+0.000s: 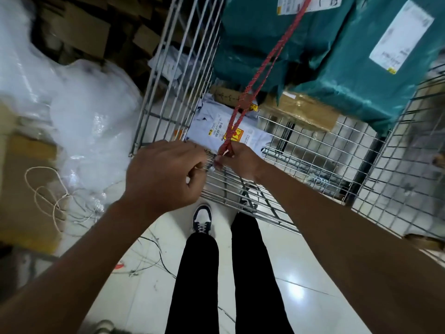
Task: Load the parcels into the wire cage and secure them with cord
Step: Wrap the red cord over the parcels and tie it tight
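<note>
A wire cage stands in front of me, filled with parcels. Two large teal-wrapped parcels sit high at the back, a brown carton below them, and a pale grey mailer bag near the front rail. A red cord runs doubled from the top of the view down over the parcels to the front rail. My right hand pinches the cord's lower end at the rail. My left hand is curled at the same rail, fingertips against the wires beside the cord; what they hold is hidden.
Clear plastic bags are piled to the left, over flattened cardboard with loose pale string. Thin wires lie scattered on the glossy white floor. My legs and a shoe stand just before the cage.
</note>
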